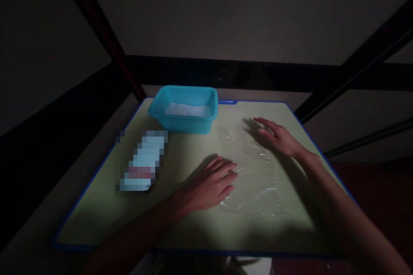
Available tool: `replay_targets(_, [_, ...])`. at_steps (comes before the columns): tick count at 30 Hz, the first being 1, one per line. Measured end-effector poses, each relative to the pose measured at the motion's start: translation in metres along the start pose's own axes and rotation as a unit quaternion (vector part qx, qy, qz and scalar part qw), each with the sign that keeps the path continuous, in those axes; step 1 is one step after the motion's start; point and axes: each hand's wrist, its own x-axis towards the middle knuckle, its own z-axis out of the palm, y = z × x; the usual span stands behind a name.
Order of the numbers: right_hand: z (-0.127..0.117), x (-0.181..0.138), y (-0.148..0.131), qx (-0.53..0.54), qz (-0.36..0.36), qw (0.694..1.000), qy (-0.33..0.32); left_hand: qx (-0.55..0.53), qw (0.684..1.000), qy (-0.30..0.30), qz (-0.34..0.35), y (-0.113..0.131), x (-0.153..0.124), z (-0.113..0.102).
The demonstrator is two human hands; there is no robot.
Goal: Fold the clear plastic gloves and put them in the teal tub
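A clear disposable plastic glove point(253, 180) lies flat on the table, its finger parts pointing to the far side. My left hand point(213, 184) rests palm down at the glove's left side, fingers stretched out and slightly apart, with the fingertips at its edge. To the right of the glove's finger parts is my right hand point(280, 138). It appears raised a little over the table, with its shadow below, and its fingers are extended and apart. Neither hand grips anything.
A blue plastic basin point(193, 125) with white, sheet-like contents point(187, 109) stands at the back left. Nearer on the left lies a pixelated, phone-shaped object point(145, 159). The pale table point(112, 219) has a blue rim, and a wall rises behind it.
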Motion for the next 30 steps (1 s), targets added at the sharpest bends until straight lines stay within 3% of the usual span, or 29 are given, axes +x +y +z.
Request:
replay_targets(5, [-0.020,-0.035,0.016,0.006,0.075,0.994,0.076,0.006,0.998,-0.010,0.064,0.000,-0.001,0.001])
replay_targets(9, [-0.020,-0.048,0.018,0.004,0.032,0.999,0.044,0.026,0.996,-0.026,0.082,0.000,0.000,0.001])
replay_targets(14, [-0.018,-0.047,0.014,-0.028,-0.027,0.999,-0.026,0.010,0.993,-0.034,0.114,0.000,0.000,0.000])
replay_targets(20, [-0.010,-0.046,0.015,-0.051,0.006,0.999,-0.004,-0.009,0.993,-0.042,0.112,0.002,0.000,0.001])
replay_targets(30, [0.009,-0.038,0.022,-0.073,0.001,0.997,0.020,-0.018,0.992,-0.054,0.110,0.002,0.000,0.000])
